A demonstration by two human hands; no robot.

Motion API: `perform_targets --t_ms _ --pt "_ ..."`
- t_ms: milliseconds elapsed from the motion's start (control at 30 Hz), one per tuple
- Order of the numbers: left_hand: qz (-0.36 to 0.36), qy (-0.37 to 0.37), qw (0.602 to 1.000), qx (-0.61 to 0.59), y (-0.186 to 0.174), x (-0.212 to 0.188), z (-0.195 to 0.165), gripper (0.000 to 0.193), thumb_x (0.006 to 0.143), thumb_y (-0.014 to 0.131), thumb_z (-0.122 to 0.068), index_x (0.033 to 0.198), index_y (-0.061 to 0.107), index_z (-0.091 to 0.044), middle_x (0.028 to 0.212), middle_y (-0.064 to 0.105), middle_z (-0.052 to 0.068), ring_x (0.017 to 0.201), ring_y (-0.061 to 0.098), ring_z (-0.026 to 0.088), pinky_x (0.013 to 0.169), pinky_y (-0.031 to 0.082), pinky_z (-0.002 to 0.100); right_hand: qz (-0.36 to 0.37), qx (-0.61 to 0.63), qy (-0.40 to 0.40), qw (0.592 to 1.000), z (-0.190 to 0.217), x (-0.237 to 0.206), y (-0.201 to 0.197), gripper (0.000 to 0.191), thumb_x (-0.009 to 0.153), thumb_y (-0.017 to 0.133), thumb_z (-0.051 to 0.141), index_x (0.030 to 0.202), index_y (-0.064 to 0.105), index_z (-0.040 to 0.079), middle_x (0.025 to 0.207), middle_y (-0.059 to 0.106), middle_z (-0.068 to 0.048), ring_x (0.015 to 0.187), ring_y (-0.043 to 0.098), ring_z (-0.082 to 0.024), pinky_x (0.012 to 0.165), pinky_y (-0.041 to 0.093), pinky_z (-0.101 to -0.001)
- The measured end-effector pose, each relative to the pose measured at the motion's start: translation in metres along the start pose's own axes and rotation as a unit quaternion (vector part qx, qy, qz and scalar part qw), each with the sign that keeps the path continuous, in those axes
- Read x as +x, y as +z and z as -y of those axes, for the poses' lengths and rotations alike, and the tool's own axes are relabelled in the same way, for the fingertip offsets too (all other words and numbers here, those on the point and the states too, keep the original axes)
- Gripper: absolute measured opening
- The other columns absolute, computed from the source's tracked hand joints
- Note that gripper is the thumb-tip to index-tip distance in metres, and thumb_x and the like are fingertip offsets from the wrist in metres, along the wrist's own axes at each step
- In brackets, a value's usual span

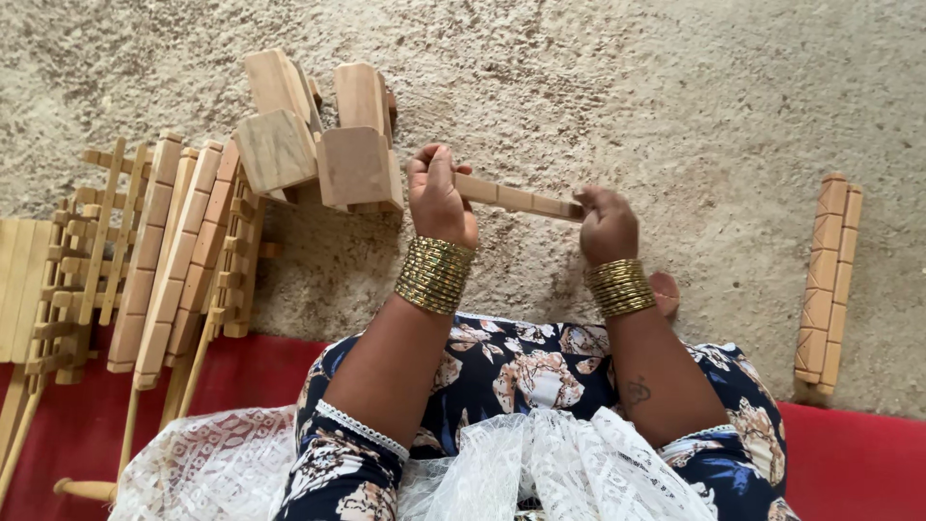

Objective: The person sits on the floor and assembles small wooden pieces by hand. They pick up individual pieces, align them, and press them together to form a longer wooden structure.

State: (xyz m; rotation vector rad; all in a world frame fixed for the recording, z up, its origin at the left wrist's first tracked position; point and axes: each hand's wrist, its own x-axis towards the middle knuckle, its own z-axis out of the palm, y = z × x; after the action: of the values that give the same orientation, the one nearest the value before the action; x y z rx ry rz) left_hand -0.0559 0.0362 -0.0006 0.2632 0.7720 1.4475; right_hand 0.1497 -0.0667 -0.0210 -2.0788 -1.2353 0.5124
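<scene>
1. Head view, far left: flat wooden slats [24, 289] and notched wooden strips [159, 256] lie where the sandy floor [627, 87] meets the red mat [58, 425].
2. Thick wooden blocks [318, 135] stand behind them.
3. Left hand [439, 198] clenches one end of a carved wooden bar [516, 200], above the floor's middle.
4. Right hand [606, 227] pinches its other end.
5. Another carved strip [828, 280] lies near the right edge.

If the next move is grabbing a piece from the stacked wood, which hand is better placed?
Left, probably. The left hand grips the slat right beside the wooden blocks; the right hand holds the slat's far end, away from the pile.
</scene>
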Motion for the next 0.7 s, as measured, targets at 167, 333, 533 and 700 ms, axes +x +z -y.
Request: perform_targets --t_ms 167,333,533,700 --pt "-0.001 0.005 1.000 0.015 0.003 -0.002 0.000 0.010 0.099 0.061 -0.012 0.107 0.056 -0.008 0.092 0.057 0.002 0.078 0.061 0.016 0.074 0.055 0.030 0.028 0.118 0.042 0.992 0.009 0.005 -0.007 0.034 0.088 0.055 0.000 0.118 0.069 0.002 0.101 0.074 -0.014 0.080 0.075 -0.015 0.071 0.064 -0.0298" --pt "0.017 0.012 1.000 0.018 0.004 -0.005 -0.001 0.010 0.099 0.061 -0.012 0.107 0.056 -0.008 0.094 0.057 0.003 0.079 0.061 0.017 0.075 0.055 0.030 0.012 0.134 0.045 0.990 0.004 0.006 0.001 0.017 0.096 0.068 0.014 0.106 0.074 0.001 0.083 0.077 -0.008 0.069 0.073 -0.011 0.064 0.062 -0.0247" --pt "0.013 0.001 1.000 0.016 0.003 -0.006 -0.004 0.010 0.099 0.060 -0.011 0.108 0.055 -0.009 0.094 0.057 0.003 0.079 0.061 0.016 0.075 0.055 0.030 0.110 0.098 0.109 0.983 0.011 0.010 -0.008 0.019 0.096 0.065 0.016 0.094 0.076 0.001 0.075 0.076 -0.005 0.061 0.072 -0.010 0.058 0.063 -0.0251" --pt "0.011 0.001 1.000 0.013 0.002 -0.003 -0.005 0.011 0.100 0.060 -0.011 0.109 0.055 -0.009 0.093 0.057 0.003 0.079 0.061 0.016 0.074 0.055 0.030 0.208 0.010 0.138 0.968 0.015 0.011 -0.028 0.016 0.094 0.069 0.020 0.089 0.078 0.008 0.074 0.076 -0.006 0.059 0.067 -0.011 0.053 0.058 -0.0265"
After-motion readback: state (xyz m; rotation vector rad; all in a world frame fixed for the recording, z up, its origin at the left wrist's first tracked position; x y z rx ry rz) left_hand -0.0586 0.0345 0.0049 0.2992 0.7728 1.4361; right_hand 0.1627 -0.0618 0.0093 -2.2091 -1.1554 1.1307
